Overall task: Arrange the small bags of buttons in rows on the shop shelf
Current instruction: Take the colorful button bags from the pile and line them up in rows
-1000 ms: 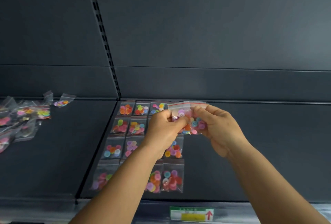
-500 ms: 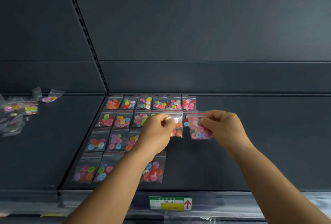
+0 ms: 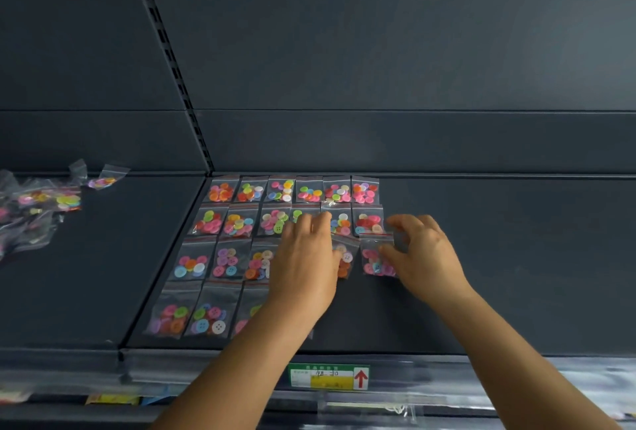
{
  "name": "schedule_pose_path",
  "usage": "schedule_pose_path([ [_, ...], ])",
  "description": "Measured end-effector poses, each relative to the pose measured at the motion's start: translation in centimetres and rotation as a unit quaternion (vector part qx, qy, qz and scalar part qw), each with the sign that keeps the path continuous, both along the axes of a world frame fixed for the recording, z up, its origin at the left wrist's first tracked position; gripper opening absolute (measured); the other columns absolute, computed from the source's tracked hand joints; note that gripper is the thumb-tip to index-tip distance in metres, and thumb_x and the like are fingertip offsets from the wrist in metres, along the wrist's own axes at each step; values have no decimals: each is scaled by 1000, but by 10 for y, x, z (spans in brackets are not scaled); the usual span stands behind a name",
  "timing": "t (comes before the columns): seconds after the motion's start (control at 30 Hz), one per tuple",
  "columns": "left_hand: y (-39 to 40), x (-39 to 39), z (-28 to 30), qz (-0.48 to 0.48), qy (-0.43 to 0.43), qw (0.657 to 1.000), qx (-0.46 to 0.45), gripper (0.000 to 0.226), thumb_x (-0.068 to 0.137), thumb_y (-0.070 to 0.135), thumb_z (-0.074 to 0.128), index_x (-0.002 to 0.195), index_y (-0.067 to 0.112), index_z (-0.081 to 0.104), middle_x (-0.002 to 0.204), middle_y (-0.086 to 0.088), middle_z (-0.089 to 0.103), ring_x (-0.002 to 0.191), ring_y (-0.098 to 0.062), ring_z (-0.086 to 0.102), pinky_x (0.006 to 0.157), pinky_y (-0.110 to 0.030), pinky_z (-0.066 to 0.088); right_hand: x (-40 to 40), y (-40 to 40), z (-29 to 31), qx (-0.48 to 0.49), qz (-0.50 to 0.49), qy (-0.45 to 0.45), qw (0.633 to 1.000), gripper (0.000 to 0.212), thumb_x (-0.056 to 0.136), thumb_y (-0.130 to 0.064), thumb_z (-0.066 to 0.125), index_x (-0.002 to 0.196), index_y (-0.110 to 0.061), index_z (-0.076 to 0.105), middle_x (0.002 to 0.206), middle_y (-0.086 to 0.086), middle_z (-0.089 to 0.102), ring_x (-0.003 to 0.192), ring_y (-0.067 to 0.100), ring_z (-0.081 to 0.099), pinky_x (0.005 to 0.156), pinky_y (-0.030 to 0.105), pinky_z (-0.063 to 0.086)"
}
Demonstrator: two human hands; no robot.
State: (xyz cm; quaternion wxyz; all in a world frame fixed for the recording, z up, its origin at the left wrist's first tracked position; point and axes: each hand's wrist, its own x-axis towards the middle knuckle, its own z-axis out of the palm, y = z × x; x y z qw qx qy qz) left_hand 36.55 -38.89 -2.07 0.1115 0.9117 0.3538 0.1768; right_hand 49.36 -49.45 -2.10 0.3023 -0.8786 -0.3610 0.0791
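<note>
Small clear bags of coloured buttons (image 3: 282,189) lie in rows on the dark shelf (image 3: 499,275); the two back rows are the longest. My left hand (image 3: 306,257) lies palm down over the third row and holds a bag of orange buttons (image 3: 345,259) by its left edge, its thumb hidden. Just to the right, my right hand (image 3: 425,254) pinches a bag of pink and blue buttons (image 3: 375,261) by its right side. Both bags sit low over the shelf, side by side at the right end of the third row.
A loose heap of unsorted button bags (image 3: 44,202) lies on the neighbouring shelf section at the far left. A slotted upright rail (image 3: 165,51) divides the two sections. A price label (image 3: 328,376) is clipped to the shelf's front edge. Bare shelf stretches to the right of the rows.
Both hands have come down from chest height to the shelf with the two bags separated, one in each hand. The view has shifted right, showing more of the rows.
</note>
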Motion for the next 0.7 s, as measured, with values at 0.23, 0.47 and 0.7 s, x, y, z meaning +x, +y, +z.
schedule_pose_path([
  [0.23, 7, -7, -6, -174, 58, 983, 5, 34, 95, 15, 49, 128, 18, 57, 133, 5, 52, 122, -16, 40, 100, -27, 34, -9, -5, -1, -39, 128, -44, 990, 20, 85, -27, 66, 105, -25, 70, 112, -1, 61, 104, 20, 49, 87, 24, 39],
  [0.47, 1, -8, -11, -144, 39, 989, 11, 30, 94, 24, 53, 123, 20, 61, 120, 6, 59, 111, -15, 45, 89, -28, 41, -11, -3, -3, -31, 147, -45, 988, 20, 84, -24, 67, 103, -26, 71, 110, -5, 60, 103, 17, 50, 87, 24, 41],
  [0.7, 1, -6, -10, -147, 58, 987, 2, 30, 94, 21, 52, 121, 13, 61, 120, 2, 58, 113, -17, 45, 93, -35, 43, -11, 0, -6, -24, 140, -50, 989, 22, 82, -28, 69, 104, -27, 70, 108, -6, 60, 101, 15, 49, 83, 20, 40],
])
